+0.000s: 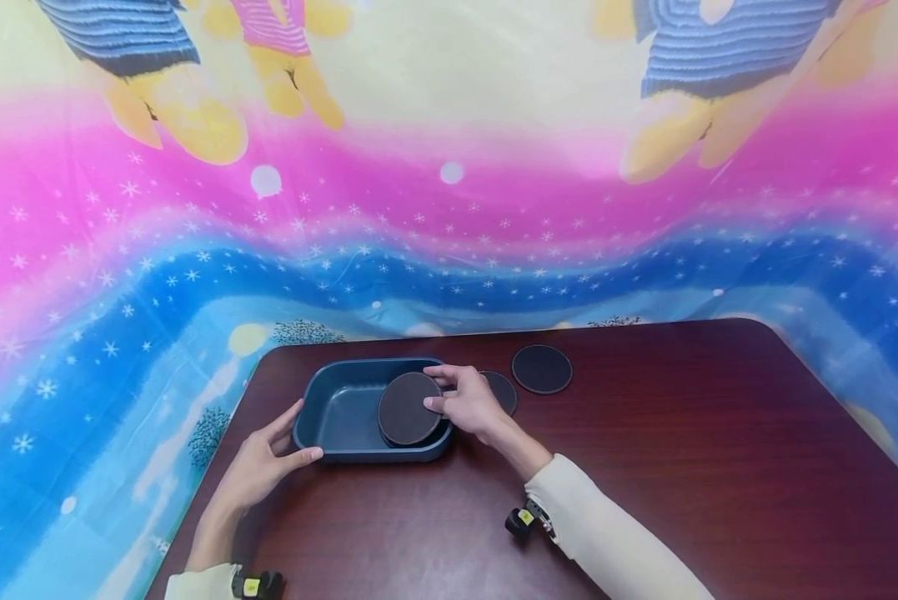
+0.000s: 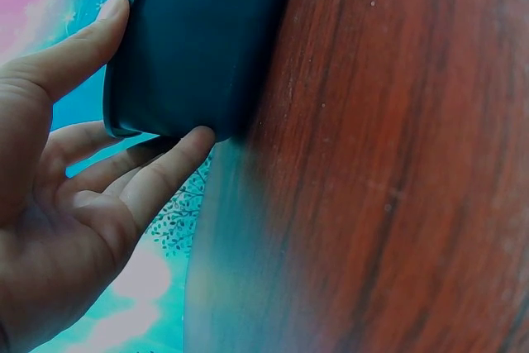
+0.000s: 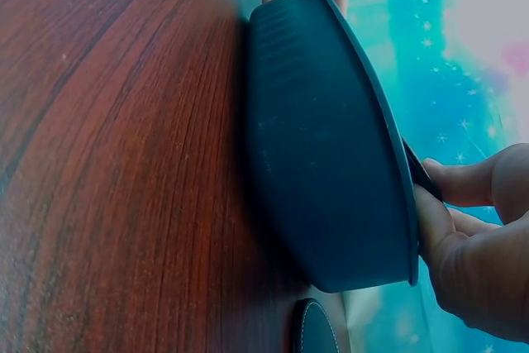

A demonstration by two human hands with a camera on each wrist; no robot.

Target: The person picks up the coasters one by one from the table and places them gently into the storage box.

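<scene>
The right hand [image 1: 469,404] pinches a dark round disc [image 1: 407,410] at its right edge, thumb on the upper face. The disc is tilted over the right part of a blue tray [image 1: 381,456], to the left of that hand, with part of it showing above the rim in the right wrist view. The left hand [image 1: 255,468] holds the tray's left end between thumb and fingers, well apart from the disc. The tray stands on the dark red surface [image 1: 681,433]. Right of it lie a second disc [image 1: 504,392], partly hidden behind the right hand, and a third disc [image 1: 542,369] just beyond.
</scene>
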